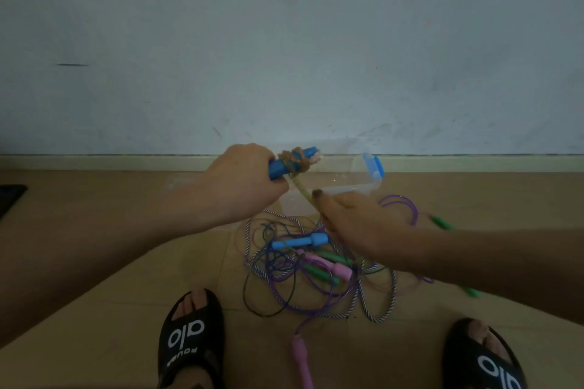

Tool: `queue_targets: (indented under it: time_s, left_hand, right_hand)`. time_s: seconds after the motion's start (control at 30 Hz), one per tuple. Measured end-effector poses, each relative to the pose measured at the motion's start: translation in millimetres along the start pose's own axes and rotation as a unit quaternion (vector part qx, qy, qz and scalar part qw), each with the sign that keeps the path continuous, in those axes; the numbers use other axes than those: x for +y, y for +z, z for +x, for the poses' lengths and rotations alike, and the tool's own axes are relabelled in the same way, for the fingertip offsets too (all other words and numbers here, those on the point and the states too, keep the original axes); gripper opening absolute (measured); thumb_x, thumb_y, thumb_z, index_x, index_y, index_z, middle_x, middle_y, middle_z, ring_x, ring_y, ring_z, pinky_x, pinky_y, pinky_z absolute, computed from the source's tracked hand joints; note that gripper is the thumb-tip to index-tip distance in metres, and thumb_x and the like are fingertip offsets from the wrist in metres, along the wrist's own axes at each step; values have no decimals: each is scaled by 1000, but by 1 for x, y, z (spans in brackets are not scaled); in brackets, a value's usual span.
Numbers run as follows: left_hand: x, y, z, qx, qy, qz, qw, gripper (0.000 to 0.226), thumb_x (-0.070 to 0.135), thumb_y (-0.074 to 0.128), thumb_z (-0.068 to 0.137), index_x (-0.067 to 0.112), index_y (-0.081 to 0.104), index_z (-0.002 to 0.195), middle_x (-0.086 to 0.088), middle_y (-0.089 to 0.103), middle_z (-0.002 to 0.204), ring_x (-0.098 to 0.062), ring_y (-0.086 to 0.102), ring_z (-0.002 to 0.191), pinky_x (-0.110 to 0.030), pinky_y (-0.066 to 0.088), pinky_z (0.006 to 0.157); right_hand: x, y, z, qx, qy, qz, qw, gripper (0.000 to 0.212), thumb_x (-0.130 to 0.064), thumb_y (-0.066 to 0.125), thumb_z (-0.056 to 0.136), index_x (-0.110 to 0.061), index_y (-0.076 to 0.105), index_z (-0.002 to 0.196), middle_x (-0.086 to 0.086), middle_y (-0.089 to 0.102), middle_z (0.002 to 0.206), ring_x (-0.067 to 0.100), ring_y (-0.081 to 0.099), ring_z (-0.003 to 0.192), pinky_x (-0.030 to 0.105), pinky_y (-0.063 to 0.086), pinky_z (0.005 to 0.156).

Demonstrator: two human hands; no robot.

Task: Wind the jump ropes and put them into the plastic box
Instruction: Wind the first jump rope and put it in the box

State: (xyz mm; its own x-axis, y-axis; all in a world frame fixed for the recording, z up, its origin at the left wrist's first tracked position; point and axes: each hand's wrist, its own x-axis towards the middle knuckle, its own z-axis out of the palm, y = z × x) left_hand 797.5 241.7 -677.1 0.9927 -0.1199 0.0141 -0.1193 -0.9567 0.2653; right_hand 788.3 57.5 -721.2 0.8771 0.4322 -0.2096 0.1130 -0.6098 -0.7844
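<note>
My left hand [243, 180] grips a pair of blue handles [284, 164] with a tan rope [295, 157] wound around them. My right hand [357, 224] pinches the free length of that tan rope just below the handles, pulling it taut. Behind both hands stands the clear plastic box [341, 188] with a blue clasp [374, 166]. On the floor below lies a tangle of jump ropes [303, 271]: another blue handle [300, 241], pink handles [331, 265], green handles [319, 273], purple cord and a striped cord.
A loose pink handle [300, 354] lies between my feet, which wear black slides [192, 335]. A green handle [442, 223] pokes out behind my right wrist. The wall and baseboard [126, 161] run close behind the box. A dark mat edge [9, 196] sits far left.
</note>
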Motion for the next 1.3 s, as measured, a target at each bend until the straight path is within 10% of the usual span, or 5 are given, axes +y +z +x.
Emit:
queue_targets:
  time_s: [0.43, 0.7, 0.83, 0.97, 1.3]
  left_hand:
    - [-2, 12, -19, -123, 75, 189, 971, 10, 22, 50, 89, 15, 54, 83, 2, 48, 69, -14, 49, 60, -21, 29, 45]
    - [33, 1, -17, -73, 94, 100, 988, 15, 28, 59, 85, 18, 52, 74, 1, 54, 67, -16, 56, 60, -27, 42, 48]
    - [29, -10, -14, -1, 132, 30, 991, 11, 25, 63, 78, 23, 52, 77, 8, 53, 65, -12, 55, 61, -24, 36, 52]
    - [20, -6, -14, -10, 63, 4, 998, 14, 25, 65, 77, 17, 55, 72, 1, 55, 64, -13, 50, 57, -26, 36, 50]
    - [-1, 13, -11, -122, -7, 100, 987, 21, 30, 64, 83, 9, 62, 80, -8, 63, 75, -19, 54, 60, -26, 36, 47]
  right_hand:
    - [-78, -29, 1, 39, -274, -251, 927, 49, -42, 44, 99, -22, 40, 55, -5, 40, 47, 8, 37, 44, 26, 28, 49]
    - [-40, -56, 54, 38, -171, -159, 972, 55, -47, 42, 100, -16, 35, 55, -3, 37, 48, 9, 29, 42, 25, 29, 48]
    - [5, -33, 61, -47, -79, -66, 994, 45, -11, 55, 92, -24, 43, 51, -9, 44, 40, 2, 40, 38, 21, 35, 50]
    - [18, -8, 47, -9, -39, 33, 999, 59, -40, 40, 98, -24, 44, 42, -8, 41, 41, 11, 36, 43, 29, 32, 55]
    - [-42, -6, -17, -5, -218, -356, 909, 44, -45, 27, 101, -21, 43, 67, -2, 47, 61, 16, 44, 57, 32, 30, 52]
